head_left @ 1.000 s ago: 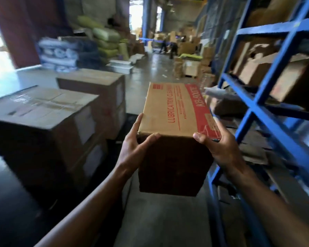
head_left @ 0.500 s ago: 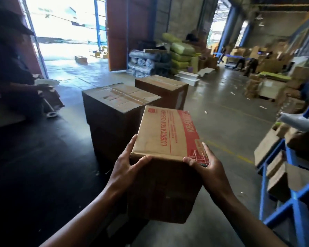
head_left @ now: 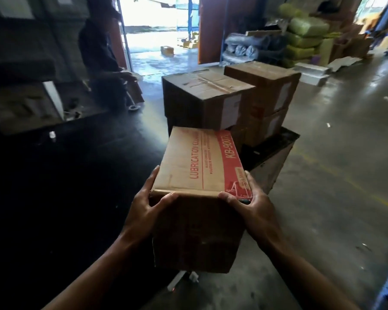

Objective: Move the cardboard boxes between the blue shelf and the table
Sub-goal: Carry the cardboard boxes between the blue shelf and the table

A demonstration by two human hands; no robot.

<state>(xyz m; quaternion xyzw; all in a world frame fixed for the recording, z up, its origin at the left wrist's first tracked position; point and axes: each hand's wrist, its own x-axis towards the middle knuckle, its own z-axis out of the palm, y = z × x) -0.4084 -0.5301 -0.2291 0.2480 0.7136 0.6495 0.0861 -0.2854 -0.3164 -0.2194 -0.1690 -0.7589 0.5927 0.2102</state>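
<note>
Box [head_left: 199, 166] held in the air between both hands — left hand [head_left: 143, 211] clamped on its near-left corner, right hand [head_left: 253, 209] on the near-right, thumbs over the top edge. Stacked boxes [head_left: 206, 97] sit just beyond it on the floor [head_left: 334, 153].

A cardboard box [head_left: 199, 162] carries red lettering along its top face reading "LUBRICATION", followed by a second word that begins "CL" and blurs out toward the far end. On the red band along the same face, paler characters spell "KB-900", with a last character too unclear to read. Several lines of small red print beside the main wording are too fine to make out, as is the small mark at the near corner of the red band. White labels on the stacked cartons [head_left: 233, 108] behind show no legible text.
</note>
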